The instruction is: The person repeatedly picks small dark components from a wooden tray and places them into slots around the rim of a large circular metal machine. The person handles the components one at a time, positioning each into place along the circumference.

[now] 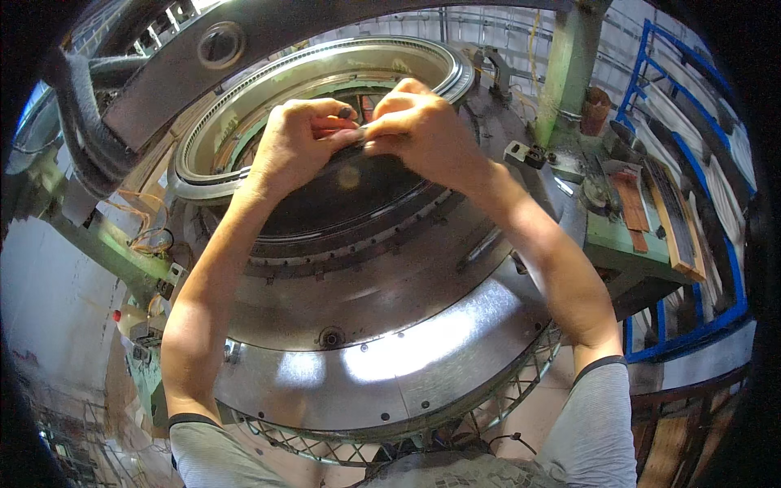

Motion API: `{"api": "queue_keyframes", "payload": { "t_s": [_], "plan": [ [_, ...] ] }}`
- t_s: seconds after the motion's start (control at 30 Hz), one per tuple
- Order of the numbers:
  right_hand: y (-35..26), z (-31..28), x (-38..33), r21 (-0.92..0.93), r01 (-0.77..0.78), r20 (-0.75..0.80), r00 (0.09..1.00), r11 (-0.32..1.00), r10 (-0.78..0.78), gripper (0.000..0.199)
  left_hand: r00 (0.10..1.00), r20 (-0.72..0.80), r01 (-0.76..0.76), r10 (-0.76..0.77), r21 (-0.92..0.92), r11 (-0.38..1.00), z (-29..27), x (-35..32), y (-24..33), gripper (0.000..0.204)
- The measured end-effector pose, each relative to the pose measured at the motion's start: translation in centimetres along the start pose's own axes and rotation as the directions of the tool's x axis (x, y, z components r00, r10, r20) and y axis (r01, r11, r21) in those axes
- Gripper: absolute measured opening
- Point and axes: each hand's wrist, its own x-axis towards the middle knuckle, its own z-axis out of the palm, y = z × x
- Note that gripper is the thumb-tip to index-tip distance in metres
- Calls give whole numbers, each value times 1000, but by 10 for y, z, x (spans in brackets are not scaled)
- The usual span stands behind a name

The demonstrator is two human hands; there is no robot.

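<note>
Both forearms reach up over a large round metal machine, and the hands meet in front of its toothed ring. My left hand is closed, with a small dark round-ended piece showing between its curled fingers. The rest of that piece is hidden, so its kind is unclear. My right hand is pinched, its thumb and fingertips almost touching the left fingertips. Whatever lies in the right pinch is too small or covered to make out. Below both hands curves the dark band of the machine.
A broad shiny metal skirt slopes toward me. A dark beam crosses above left; a green post rises at the right. Tools and strips lie on a green side table. Beyond it stands a blue rack holding pale rolls.
</note>
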Motion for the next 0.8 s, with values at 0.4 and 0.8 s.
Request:
{"api": "queue_keyframes", "payload": {
  "t_s": [0.4,0.8],
  "plan": [
    [22,-17,-12,8,-62,67,996,998,61,19,996,-57,-60,73,195,979,15,9,23,27],
    [-12,-47,-27,77,-381,-163,907,921,389,13,982,-115,-72,147,492,867,38,28,30,29]
  ]
}}
